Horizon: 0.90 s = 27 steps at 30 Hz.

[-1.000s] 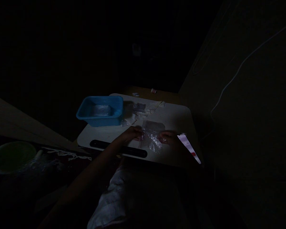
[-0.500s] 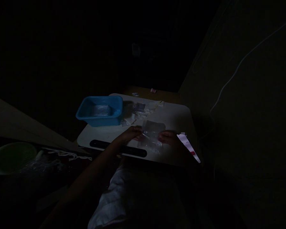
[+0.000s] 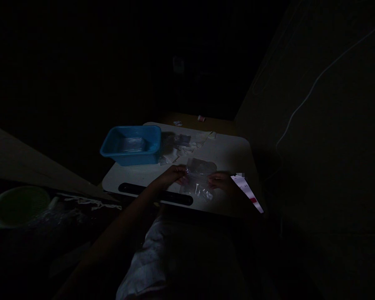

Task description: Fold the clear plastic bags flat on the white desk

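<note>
The scene is very dark. My left hand (image 3: 174, 174) and my right hand (image 3: 220, 181) each pinch one side of a small clear plastic bag (image 3: 197, 183), holding it just over a white lap table (image 3: 231, 156). Another clear bag (image 3: 201, 165) lies flat on the table right behind it. Whether anything is inside the held bag I cannot make out.
A blue plastic tub (image 3: 131, 145) stands at the table's far left, with more clear bags (image 3: 183, 143) beside it. A lit phone (image 3: 246, 192) leans at the right edge. A green bowl (image 3: 17, 205) sits low on the left. A white cable (image 3: 312, 89) hangs on the right wall.
The held bag has been drawn up and in between my hands; its crumpled lower part hangs less far down than a second ago. My hands have barely shifted.
</note>
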Each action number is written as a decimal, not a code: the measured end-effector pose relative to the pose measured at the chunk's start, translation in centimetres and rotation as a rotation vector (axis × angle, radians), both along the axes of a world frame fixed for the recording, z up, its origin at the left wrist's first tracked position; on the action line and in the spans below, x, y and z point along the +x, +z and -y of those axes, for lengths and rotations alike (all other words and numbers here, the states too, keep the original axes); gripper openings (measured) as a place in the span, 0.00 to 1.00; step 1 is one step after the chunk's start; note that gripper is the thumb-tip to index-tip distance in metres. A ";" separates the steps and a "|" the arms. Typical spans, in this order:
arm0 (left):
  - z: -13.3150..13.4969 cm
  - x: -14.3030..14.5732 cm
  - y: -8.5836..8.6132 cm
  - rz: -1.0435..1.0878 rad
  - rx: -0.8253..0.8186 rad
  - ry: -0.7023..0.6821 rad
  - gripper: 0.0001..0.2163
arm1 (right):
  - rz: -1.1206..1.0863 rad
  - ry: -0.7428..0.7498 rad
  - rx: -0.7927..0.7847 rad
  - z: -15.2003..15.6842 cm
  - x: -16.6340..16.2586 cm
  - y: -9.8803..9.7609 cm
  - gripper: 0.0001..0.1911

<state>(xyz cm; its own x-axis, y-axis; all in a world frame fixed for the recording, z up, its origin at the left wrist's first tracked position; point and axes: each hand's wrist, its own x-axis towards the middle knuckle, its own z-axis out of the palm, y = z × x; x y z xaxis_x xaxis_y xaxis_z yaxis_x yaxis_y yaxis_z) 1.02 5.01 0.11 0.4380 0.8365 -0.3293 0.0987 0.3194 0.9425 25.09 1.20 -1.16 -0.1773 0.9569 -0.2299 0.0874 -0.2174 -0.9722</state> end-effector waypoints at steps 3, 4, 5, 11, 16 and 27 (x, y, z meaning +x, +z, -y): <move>0.0 -0.1 0.0 0.006 -0.006 -0.009 0.03 | 0.010 -0.003 0.011 -0.1 0.2 -0.2 0.21; 0.0 -0.2 0.0 0.008 -0.013 -0.006 0.04 | 0.014 0.002 0.012 -0.1 0.2 -0.2 0.21; 0.0 -0.2 0.0 0.010 -0.017 -0.003 0.05 | 0.018 0.008 0.011 -0.2 0.2 -0.2 0.21; 0.1 -0.2 0.1 0.001 0.011 0.005 0.07 | 0.017 0.024 0.000 -0.1 0.0 0.1 0.21; 0.2 -0.3 0.1 0.029 0.012 0.000 0.05 | -0.002 0.011 0.030 0.3 0.0 0.4 0.24; 0.0 -0.9 -0.5 0.079 0.028 -0.029 0.06 | 0.041 -0.023 0.054 0.0 0.2 -0.4 0.17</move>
<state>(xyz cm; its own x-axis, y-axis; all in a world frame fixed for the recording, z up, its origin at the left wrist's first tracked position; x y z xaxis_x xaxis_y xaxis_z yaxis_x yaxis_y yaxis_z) 0.15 4.99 -0.41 0.4862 0.8314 -0.2690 0.0321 0.2906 0.9563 25.34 1.17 -1.57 -0.1467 0.9719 -0.1840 0.1227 -0.1667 -0.9783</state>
